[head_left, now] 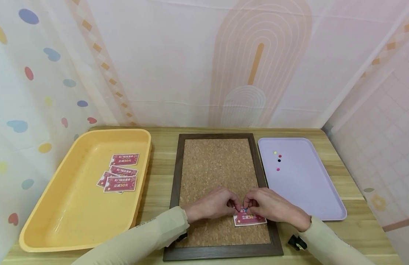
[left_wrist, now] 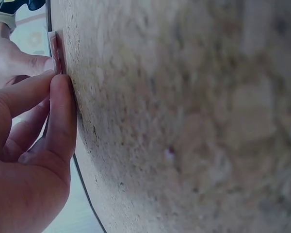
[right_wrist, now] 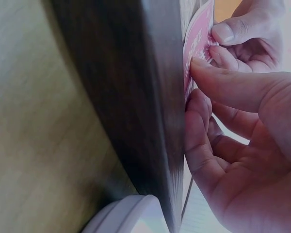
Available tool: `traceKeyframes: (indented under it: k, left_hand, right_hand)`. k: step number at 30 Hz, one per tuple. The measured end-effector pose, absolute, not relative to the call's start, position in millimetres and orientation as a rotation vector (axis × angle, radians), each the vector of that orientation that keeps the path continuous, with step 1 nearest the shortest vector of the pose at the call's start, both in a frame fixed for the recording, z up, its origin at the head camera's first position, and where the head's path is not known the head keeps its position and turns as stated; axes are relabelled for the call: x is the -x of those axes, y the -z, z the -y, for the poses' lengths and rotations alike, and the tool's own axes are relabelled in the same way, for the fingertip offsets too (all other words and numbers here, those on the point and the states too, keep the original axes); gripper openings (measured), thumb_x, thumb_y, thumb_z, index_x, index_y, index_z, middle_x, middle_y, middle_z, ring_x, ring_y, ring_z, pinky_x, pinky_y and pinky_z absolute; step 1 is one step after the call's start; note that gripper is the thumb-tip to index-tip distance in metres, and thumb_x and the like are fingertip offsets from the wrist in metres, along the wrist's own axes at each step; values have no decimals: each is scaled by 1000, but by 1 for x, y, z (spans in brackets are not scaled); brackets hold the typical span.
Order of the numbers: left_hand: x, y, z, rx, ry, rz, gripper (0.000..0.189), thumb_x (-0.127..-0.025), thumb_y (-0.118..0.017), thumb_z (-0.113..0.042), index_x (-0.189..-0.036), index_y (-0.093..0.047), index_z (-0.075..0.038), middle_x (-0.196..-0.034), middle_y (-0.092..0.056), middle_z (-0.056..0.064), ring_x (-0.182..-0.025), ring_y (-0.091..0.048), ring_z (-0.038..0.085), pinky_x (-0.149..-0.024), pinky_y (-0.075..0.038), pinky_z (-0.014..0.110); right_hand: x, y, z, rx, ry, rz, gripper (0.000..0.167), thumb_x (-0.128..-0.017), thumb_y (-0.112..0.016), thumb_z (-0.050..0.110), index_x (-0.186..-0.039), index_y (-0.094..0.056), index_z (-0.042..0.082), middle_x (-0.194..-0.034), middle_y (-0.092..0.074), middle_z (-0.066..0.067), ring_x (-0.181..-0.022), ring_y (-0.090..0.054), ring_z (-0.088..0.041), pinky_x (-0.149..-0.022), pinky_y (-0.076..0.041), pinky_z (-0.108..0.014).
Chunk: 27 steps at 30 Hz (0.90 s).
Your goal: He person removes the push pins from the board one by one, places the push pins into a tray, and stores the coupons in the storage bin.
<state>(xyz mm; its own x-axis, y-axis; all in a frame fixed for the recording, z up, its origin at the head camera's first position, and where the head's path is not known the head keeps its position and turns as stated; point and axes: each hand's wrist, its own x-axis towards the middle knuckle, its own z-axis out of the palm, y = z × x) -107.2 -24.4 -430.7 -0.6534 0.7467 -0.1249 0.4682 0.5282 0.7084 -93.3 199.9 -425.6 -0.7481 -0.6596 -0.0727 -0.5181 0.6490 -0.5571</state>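
Note:
A red-and-white paper coupon (head_left: 250, 219) lies at the lower right of the framed cork board (head_left: 221, 165). My left hand (head_left: 212, 203) pinches its upper left edge between thumb and finger; the left wrist view shows the coupon (left_wrist: 55, 46) edge-on there. At the top edge, close beside, my right hand (head_left: 272, 205) pinches the coupon, its thumb lying on the printed face (right_wrist: 199, 41) in the right wrist view. A small blue spot, perhaps a pushpin (head_left: 245, 210), shows between the hands, partly hidden by fingers.
On the left stands a deep yellow tray (head_left: 91, 217) with several more coupons (head_left: 119, 184). A shallow lilac tray (head_left: 300, 184) on the right holds several small coloured pins (head_left: 279, 160). The board's dark wooden frame (head_left: 224, 251) forms a raised edge.

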Motion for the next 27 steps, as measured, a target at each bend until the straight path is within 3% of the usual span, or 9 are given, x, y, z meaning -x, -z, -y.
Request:
traceKeyframes:
  k: [27]
  left_hand:
    - [110, 434, 23, -997, -909, -2356, 10, -90, -77, -3, -88, -79, -12, -83, -73, -9, -69, -56, -4, -66, -47, 16]
  right_hand:
    - [94, 428, -201, 962, 789, -2595, 21, -89, -78, 7, -84, -66, 22, -82, -57, 19, -77, -50, 0, -71, -45, -26]
